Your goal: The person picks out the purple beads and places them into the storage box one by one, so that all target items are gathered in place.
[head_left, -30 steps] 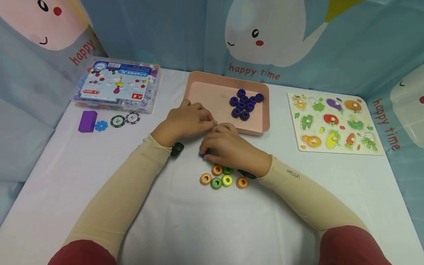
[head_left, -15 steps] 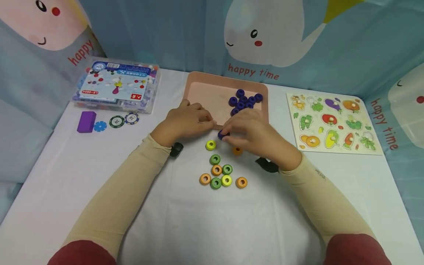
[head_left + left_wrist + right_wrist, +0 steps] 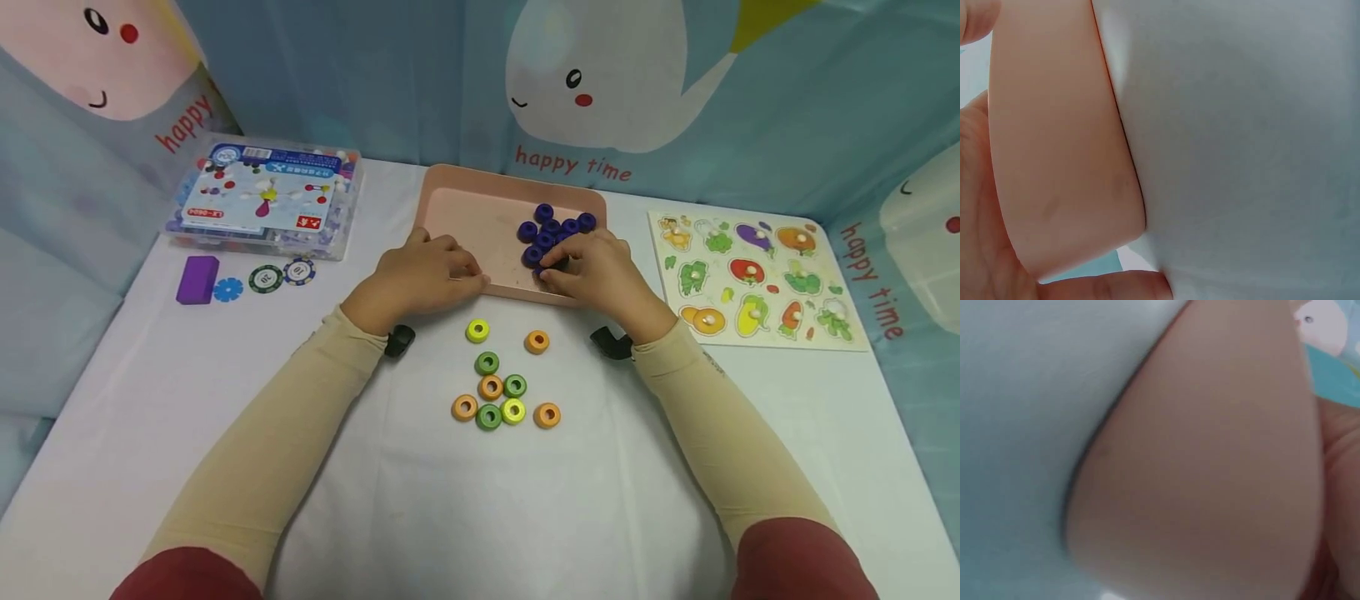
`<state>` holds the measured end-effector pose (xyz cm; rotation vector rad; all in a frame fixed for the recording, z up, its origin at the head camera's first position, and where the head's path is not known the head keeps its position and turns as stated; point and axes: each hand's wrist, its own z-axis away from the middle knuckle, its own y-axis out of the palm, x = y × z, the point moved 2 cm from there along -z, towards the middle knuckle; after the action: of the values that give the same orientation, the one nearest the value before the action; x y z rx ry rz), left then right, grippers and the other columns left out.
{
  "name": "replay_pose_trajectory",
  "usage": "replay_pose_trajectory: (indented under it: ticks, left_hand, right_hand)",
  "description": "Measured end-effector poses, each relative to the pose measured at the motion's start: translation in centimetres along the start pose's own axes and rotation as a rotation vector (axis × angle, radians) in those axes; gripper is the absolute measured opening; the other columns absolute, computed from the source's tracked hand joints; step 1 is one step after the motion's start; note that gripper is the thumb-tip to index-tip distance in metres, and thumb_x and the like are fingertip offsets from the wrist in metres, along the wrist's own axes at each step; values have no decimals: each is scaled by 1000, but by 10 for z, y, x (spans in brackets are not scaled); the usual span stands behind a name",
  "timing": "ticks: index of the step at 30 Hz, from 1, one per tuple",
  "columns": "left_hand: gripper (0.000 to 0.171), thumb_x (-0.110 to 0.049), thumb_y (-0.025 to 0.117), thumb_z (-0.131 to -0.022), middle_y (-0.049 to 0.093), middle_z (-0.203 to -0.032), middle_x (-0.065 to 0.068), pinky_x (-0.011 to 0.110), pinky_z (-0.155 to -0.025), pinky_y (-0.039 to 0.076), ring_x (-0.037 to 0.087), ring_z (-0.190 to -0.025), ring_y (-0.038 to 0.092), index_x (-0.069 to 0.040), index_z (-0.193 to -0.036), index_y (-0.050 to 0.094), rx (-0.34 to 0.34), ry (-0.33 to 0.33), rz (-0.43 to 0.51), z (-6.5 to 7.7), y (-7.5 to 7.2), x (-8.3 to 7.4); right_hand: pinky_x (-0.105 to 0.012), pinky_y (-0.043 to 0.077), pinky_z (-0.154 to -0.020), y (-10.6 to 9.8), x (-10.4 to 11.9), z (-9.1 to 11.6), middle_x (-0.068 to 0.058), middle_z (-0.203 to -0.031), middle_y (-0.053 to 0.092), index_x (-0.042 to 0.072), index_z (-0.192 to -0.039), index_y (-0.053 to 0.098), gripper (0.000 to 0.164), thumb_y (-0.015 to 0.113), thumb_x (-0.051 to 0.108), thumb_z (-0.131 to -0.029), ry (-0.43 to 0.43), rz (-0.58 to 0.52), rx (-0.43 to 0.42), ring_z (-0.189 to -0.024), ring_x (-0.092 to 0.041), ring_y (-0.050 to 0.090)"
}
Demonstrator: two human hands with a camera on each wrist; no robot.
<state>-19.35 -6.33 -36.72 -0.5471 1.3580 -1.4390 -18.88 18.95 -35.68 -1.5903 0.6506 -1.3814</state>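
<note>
In the head view, my left hand (image 3: 422, 275) holds the near left corner of the shallow pink tray (image 3: 472, 221). The left wrist view shows the tray's outer wall (image 3: 1066, 137), with parts of the hand on either side of the corner. My right hand (image 3: 600, 271) reaches over the tray's near right rim and pinches a dark blue ring bead (image 3: 537, 272), mostly covered by the fingers. Several dark blue ring beads (image 3: 528, 232) lie clustered beside it in the tray. The right wrist view shows mainly the tray's outside wall (image 3: 1210, 456); the fingertips are hidden there.
Several orange, green and yellow ring beads (image 3: 489, 417) lie on the white table (image 3: 450, 517) before the tray. At left are a clear plastic case (image 3: 262, 196), a purple block (image 3: 197, 279), a blue disc (image 3: 228, 289) and two chips (image 3: 266, 278). A vegetable puzzle board (image 3: 757, 279) lies right.
My right hand has picked up a dark blue bead from among the loose beads and carried it up and right into the tray. The left hand has stayed at the tray's corner.
</note>
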Motion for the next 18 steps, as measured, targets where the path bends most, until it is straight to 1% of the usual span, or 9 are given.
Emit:
replay_pose_trajectory:
  ticks: [2, 6, 13, 15, 18]
  left_hand:
    - [48, -68, 43, -95, 57, -131, -5, 50, -81, 50, 26, -111, 39, -37, -122, 68, -1, -2, 1, 0, 0, 0]
    - [48, -68, 43, -95, 56, -133, -6, 51, -82, 50, 26, -113, 39, -38, -122, 68, 0, -9, -2, 1, 1, 0]
    - [48, -68, 43, -95, 55, -138, -6, 53, -84, 50, 27, -117, 39, -37, -122, 67, 1, -21, -2, 1, 2, 3]
    - [49, -68, 43, -95, 54, -139, -5, 54, -85, 50, 28, -119, 40, -36, -123, 67, 3, -22, 1, 1, 2, 4]
    - [54, -67, 43, -96, 51, -147, -1, 57, -92, 49, 32, -127, 39, -32, -130, 65, 19, -20, -1, 5, -1, 4]
  right_hand:
    - [-51, 29, -91, 1, -4, -2, -1, -104, 74, 20, -99, 80, 15, 80, 28, -86, 8, 15, -14, -106, -25, 49]
    - [-52, 30, -92, 4, -11, -5, 1, -110, 74, 21, -99, 80, 14, 79, 28, -87, 8, 19, -44, -108, -26, 51]
    - [-52, 31, -91, 8, -13, -9, 3, -112, 74, 22, -101, 79, 16, 79, 30, -87, -1, 20, -51, -110, -25, 55]
    - [-53, 32, -93, 7, -11, -8, 1, -116, 73, 22, -106, 78, 21, 78, 31, -88, -12, 32, -49, -114, -25, 56]
    - [-56, 32, -101, 1, -6, -2, -3, -131, 66, 19, -121, 72, 33, 73, 34, -92, -28, 50, -74, -127, -30, 52]
